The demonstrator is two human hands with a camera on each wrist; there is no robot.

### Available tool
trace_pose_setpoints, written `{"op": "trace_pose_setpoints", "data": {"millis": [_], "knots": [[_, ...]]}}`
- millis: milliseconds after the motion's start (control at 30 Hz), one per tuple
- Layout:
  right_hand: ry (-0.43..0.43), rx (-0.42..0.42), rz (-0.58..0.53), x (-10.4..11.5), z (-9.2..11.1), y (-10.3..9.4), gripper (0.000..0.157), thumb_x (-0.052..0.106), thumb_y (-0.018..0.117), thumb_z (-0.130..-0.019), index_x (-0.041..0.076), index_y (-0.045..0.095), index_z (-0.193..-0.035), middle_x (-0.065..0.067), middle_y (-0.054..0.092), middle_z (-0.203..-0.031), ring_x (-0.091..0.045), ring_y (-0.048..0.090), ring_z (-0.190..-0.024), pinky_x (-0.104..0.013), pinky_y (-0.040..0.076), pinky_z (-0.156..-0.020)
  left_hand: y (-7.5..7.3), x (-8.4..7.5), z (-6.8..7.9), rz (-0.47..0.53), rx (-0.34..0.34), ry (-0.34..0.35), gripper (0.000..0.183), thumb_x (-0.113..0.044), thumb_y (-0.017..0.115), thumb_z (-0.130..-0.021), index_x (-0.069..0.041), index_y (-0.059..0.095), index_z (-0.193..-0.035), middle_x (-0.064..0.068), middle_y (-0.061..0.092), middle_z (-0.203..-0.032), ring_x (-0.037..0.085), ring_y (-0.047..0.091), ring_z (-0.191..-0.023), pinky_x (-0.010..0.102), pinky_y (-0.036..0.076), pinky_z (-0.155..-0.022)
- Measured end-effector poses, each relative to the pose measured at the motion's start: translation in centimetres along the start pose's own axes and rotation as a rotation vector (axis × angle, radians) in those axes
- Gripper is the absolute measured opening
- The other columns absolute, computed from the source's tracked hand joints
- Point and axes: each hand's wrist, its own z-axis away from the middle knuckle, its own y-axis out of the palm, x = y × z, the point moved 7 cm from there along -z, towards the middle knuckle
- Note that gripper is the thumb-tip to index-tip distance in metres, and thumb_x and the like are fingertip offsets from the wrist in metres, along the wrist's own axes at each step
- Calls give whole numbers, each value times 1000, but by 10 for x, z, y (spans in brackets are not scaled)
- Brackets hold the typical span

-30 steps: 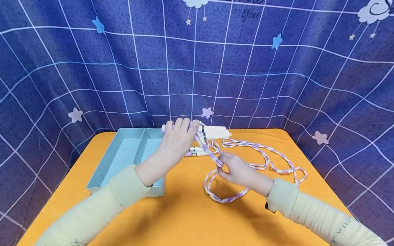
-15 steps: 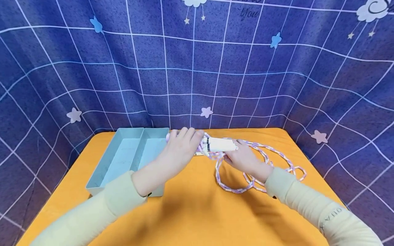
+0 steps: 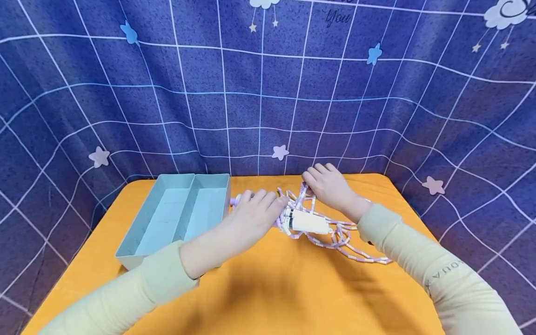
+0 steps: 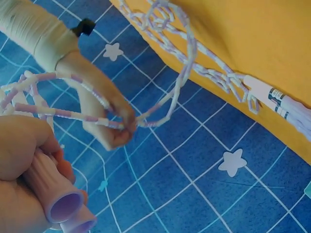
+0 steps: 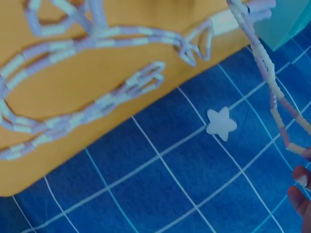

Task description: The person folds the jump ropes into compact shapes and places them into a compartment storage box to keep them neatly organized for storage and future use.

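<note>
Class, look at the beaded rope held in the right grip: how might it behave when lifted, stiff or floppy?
Probably floppy overall: the beaded rope bends into loose curves. Its separate beads are likely stiff, since they look like short, straight tubes. It may also tangle, as it runs doubled and crosses itself.

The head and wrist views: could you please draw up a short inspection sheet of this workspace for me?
Surface: orange table, with a two-compartment blue tray on the left side.
Job's things: purple handles and beaded rope in hand; more beaded strands and other handles lie on the table.
Clutter: nothing seen.
Hands: left hand grips the purple handles; right hand holds the beaded rope.
Cables: nothing seen.
Surroundings: blue fabric backdrop with pale grid lines and stars.
</note>
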Motion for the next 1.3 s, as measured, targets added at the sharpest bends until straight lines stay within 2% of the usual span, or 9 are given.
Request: {"op": "trace_pose_setpoints", "data": {"millis": [200,367,633,967,1300], "knots": [[4,15,44,-14,-15,-4,3,8,53,-83,7,50,-85,-6,53,-79,-26,51,-71,-37,39,-63,1,-8,1,0,-11,58,29,-8,57,-88,-11,49,-115,3,53,-96,20,48,-84,32,33,-65],[41,-22,74,-33,-23,-11,7,8,57,-82,7,50,-80,-6,51,-74,-27,51,-69,-38,38,-61,0,-20,2,-10,-20,118,27,-9,54,-89,-13,49,-115,0,53,-93,19,50,-84,32,33,-65],[112,-31,112,-51,-41,-25,20,21,56,-90,5,53,-80,-9,56,-72,-30,53,-70,-40,39,-60,10,-26,7,-31,45,140,25,-16,56,-90,-15,50,-114,-1,54,-95,16,51,-87,28,33,-65],[112,-32,112,-59,-60,-52,30,26,57,-92,4,58,-72,-9,52,-68,-29,48,-66,-40,37,-60,36,-16,12,-54,77,87,18,-15,57,-89,-15,52,-106,-2,56,-88,17,53,-81,29,31,-63],[114,-58,109,-54,-76,-73,37,27,57,-91,4,63,-63,-7,45,-61,-27,41,-61,-37,31,-57,62,2,13,-30,187,5,15,-11,53,-92,-12,51,-106,1,59,-90,20,56,-84,31,36,-63]]}}
